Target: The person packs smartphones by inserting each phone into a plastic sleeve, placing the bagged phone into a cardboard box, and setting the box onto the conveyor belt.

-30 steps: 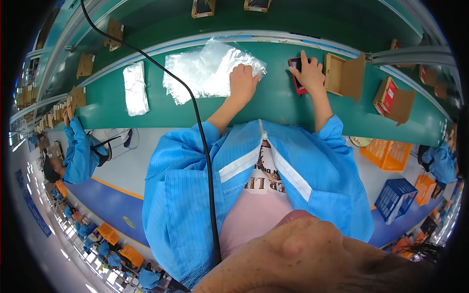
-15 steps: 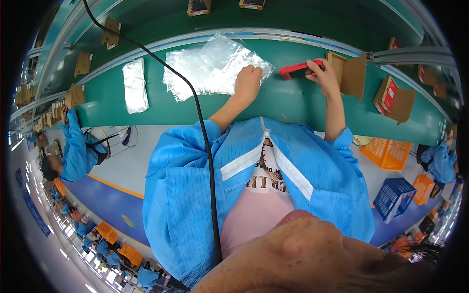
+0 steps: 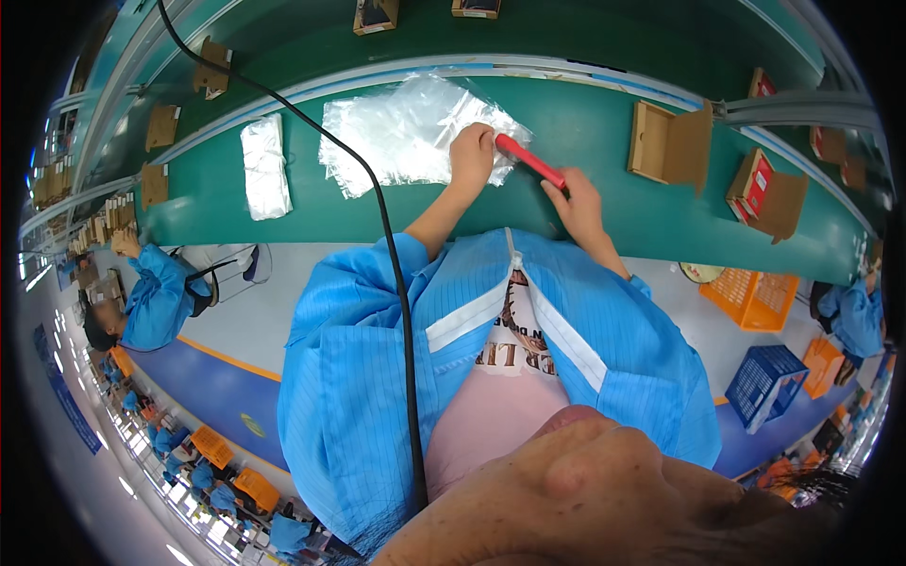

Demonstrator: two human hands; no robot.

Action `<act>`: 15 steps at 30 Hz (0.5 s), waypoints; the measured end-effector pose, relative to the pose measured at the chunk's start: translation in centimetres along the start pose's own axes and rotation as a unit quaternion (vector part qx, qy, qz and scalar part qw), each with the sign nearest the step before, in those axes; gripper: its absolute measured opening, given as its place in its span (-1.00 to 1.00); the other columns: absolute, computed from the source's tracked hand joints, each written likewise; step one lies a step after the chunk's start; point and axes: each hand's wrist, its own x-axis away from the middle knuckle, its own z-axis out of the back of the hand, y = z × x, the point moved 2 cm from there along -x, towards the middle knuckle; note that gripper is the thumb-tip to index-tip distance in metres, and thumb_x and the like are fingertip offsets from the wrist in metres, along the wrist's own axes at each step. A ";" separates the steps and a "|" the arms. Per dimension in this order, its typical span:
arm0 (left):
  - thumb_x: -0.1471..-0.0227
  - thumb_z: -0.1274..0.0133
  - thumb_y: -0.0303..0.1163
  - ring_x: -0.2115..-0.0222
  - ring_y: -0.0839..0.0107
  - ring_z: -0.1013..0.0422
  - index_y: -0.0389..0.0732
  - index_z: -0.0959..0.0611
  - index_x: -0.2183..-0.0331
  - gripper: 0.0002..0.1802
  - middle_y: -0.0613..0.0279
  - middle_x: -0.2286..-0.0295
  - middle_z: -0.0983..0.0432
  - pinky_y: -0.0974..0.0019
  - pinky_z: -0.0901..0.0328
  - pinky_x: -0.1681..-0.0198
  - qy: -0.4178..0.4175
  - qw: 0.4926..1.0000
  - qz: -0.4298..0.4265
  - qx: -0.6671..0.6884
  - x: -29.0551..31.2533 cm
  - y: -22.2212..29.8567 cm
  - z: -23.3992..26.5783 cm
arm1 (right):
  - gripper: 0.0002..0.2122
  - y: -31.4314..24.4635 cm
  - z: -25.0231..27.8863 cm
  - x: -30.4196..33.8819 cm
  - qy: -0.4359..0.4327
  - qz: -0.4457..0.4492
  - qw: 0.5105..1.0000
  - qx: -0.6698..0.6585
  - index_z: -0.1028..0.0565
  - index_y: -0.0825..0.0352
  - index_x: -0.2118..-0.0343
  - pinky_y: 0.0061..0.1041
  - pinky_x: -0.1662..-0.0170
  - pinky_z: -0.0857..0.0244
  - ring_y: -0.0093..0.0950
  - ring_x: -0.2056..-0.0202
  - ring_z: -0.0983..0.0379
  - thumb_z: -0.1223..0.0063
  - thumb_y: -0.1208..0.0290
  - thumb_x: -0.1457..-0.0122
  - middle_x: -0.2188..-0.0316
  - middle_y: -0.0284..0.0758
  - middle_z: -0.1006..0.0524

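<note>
A fanned pile of clear plastic bags [image 3: 392, 132] lies on the green workbench [image 3: 330, 219] in front of me. My left hand [image 3: 472, 157] is closed at the right side of the pile, its fingers pinching a bag there. My right hand [image 3: 576, 208] grips the lower right end of a slim red object [image 3: 530, 161], flat and long, whose exact kind I cannot make out. Its upper left end meets the fingertips of my left hand, above the bag's edge. The fingers of my right hand are slightly blurred.
A folded stack of clear bags [image 3: 266, 168] lies left of the pile. To the right stand an open cardboard box [image 3: 651, 141] and another with red contents [image 3: 755, 185]. A black cable [image 3: 377, 193] hangs across the view. A co-worker [image 3: 156, 297] sits at the left.
My right hand has moved left and toward me from beside the open cardboard box, bringing the red object to my left hand. The left hand has barely moved.
</note>
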 end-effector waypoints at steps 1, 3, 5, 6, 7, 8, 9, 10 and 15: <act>-0.02 0.02 -0.46 0.41 0.08 -0.45 -0.27 -0.60 0.38 -0.87 0.01 0.43 -0.52 0.24 -0.33 0.31 0.047 0.998 -0.038 -0.007 0.1 0.5 0.4 | -0.82 -0.8 0.4 -0.3 -0.002 0.002 1.000 -0.003 -0.44 0.33 0.40 -0.39 0.45 -0.24 -0.26 0.49 -0.40 -0.13 0.33 -0.05 0.52 -0.20 -0.43; 0.02 0.01 -0.48 0.40 0.11 -0.43 -0.25 -0.58 0.36 -0.87 0.05 0.44 -0.49 0.21 -0.33 0.33 0.069 0.993 -0.085 -0.035 0.2 3.1 1.9 | -0.80 -2.5 1.1 -0.6 0.001 0.074 0.989 0.131 -0.43 0.33 0.41 -0.40 0.49 -0.25 -0.23 0.54 -0.39 -0.13 0.31 -0.05 0.52 -0.19 -0.46; 0.12 -0.02 -0.51 0.40 0.14 -0.38 -0.22 -0.57 0.35 -0.82 0.11 0.46 -0.44 0.18 -0.31 0.36 0.015 0.966 -0.212 -0.144 0.7 5.1 2.5 | -0.78 -2.6 0.6 -1.1 -0.035 -0.062 0.996 0.045 -0.43 0.34 0.43 -0.43 0.52 -0.25 -0.31 0.58 -0.39 -0.13 0.28 -0.06 0.53 -0.23 -0.47; 0.12 -0.02 -0.51 0.40 0.14 -0.38 -0.22 -0.57 0.35 -0.82 0.11 0.46 -0.44 0.18 -0.31 0.36 0.016 0.966 -0.212 -0.144 1.1 5.2 2.6 | -0.76 -2.2 0.3 -1.2 -0.069 -0.196 0.977 -0.041 -0.43 0.34 0.45 -0.45 0.55 -0.26 -0.39 0.62 -0.39 -0.13 0.25 -0.08 0.55 -0.27 -0.48; 0.16 -0.03 -0.52 0.41 0.15 -0.37 -0.21 -0.56 0.35 -0.79 0.13 0.47 -0.42 0.17 -0.30 0.37 0.006 0.964 -0.230 -0.136 1.5 5.4 2.4 | -0.73 -1.5 -0.4 -1.2 -0.071 -0.268 0.941 -0.195 -0.42 0.35 0.45 -0.51 0.57 -0.27 -0.47 0.65 -0.38 -0.11 0.21 -0.10 0.57 -0.31 -0.48; 0.21 -0.04 -0.53 0.41 0.17 -0.35 -0.21 -0.56 0.35 -0.76 0.15 0.48 -0.40 0.16 -0.30 0.39 -0.002 0.960 -0.247 -0.130 1.7 5.5 2.3 | -0.71 -1.1 -1.1 -1.5 -0.072 -0.331 0.876 -0.344 -0.42 0.35 0.44 -0.57 0.59 -0.28 -0.55 0.67 -0.37 -0.10 0.17 -0.12 0.59 -0.36 -0.48; 0.23 -0.04 -0.56 0.42 0.16 -0.35 -0.22 -0.55 0.37 -0.77 0.15 0.47 -0.39 0.18 -0.30 0.41 0.008 0.958 -0.267 -0.109 1.9 5.7 2.3 | -0.70 -0.9 -1.3 -1.5 -0.092 -0.371 0.823 -0.420 -0.40 0.39 0.35 -0.64 0.48 -0.37 -0.62 0.54 -0.41 -0.06 0.19 -0.15 0.48 -0.36 -0.47; 0.23 -0.04 -0.56 0.42 0.16 -0.35 -0.22 -0.55 0.37 -0.77 0.15 0.47 -0.39 0.18 -0.30 0.41 0.009 0.957 -0.267 -0.110 2.0 5.9 2.2 | -0.70 -0.9 -1.6 -1.7 -0.093 -0.369 0.823 -0.421 -0.40 0.39 0.35 -0.64 0.48 -0.37 -0.62 0.54 -0.41 -0.06 0.19 -0.15 0.48 -0.36 -0.47; 0.27 -0.03 -0.50 0.46 0.23 -0.34 -0.22 -0.54 0.41 -0.79 0.20 0.51 -0.36 0.26 -0.29 0.43 -0.002 0.947 -0.310 -0.086 2.2 8.0 2.3 | -0.62 -1.3 -3.0 -1.8 0.008 -0.306 0.835 -0.457 -0.19 0.44 0.03 -0.55 0.24 -0.46 -0.49 0.26 -0.43 -0.05 0.46 -0.15 0.22 -0.22 -0.40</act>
